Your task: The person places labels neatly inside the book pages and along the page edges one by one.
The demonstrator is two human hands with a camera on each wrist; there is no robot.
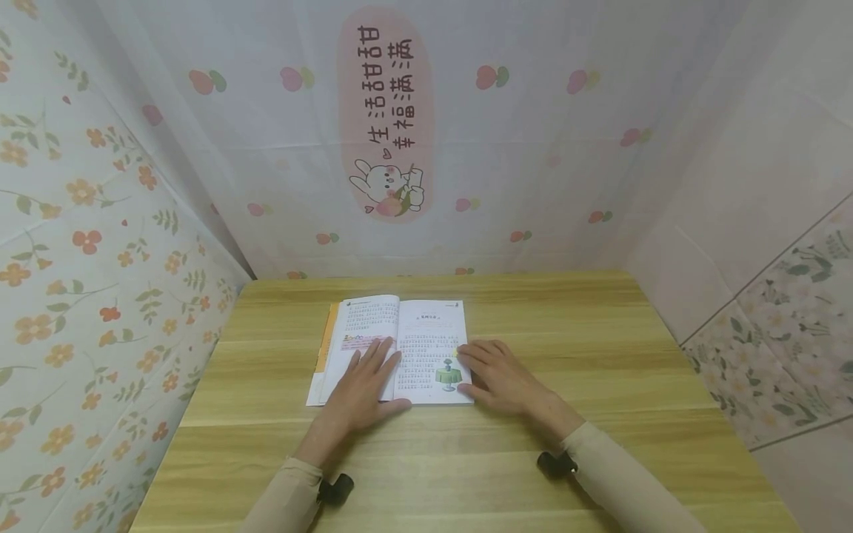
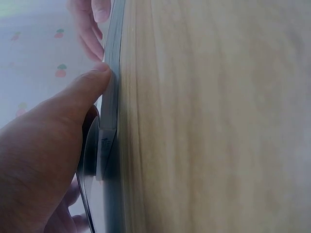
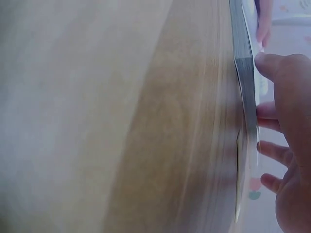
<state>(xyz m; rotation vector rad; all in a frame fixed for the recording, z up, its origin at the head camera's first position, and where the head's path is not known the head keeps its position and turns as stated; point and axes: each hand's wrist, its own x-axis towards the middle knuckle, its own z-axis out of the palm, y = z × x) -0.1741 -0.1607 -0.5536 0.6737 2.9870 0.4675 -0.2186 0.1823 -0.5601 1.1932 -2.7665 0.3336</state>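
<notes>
- Far L: floral cloth (image 1: 67,259), white w/ orange & yellow blooms, hangs beside the wood-look table (image 1: 566,318).
- Next, L sleeve (image 1: 283,492), beige, comes in from the btm edge.
- Black wrist cam (image 1: 335,490) strapped at that cuff.
- Orange strip (image 1: 326,337) pokes out past the L side of the bk.
- The bk (image 1: 413,348) lies opened on the table, L of ctr, betw. both hands; printed text on both pgs.
- L pg (image 1: 365,314): text up top, pinkish box (image 1: 360,342) below, partly under fingertips.
- L hand (image 1: 363,389) palm down over lower L pg; fingers straight, a bit apart, reaching twd the fold. Thumb sticks out R along the bk's btm edge; L wrist view has its tip at the edge of the pgs. Not gripping anything.
- Behind, back cloth (image 1: 520,141) w/ small fruit prints & a pink oval (image 1: 386,111) bearing Chinese writing + a rabbit.
- R pg (image 1: 426,326): heading, text, & pic of a green round table (image 1: 448,375) near btm R.
- R hand (image 1: 500,377) at the bk's R edge; fingers loosely extended, tips on pg margin, thumb by the lower corner. Nothing gripped.
- Second black cam (image 1: 557,465) at the R cuff; R sleeve (image 1: 626,474) also beige.
- Far R: pale panel w/ leafy print (image 1: 793,326).
</notes>
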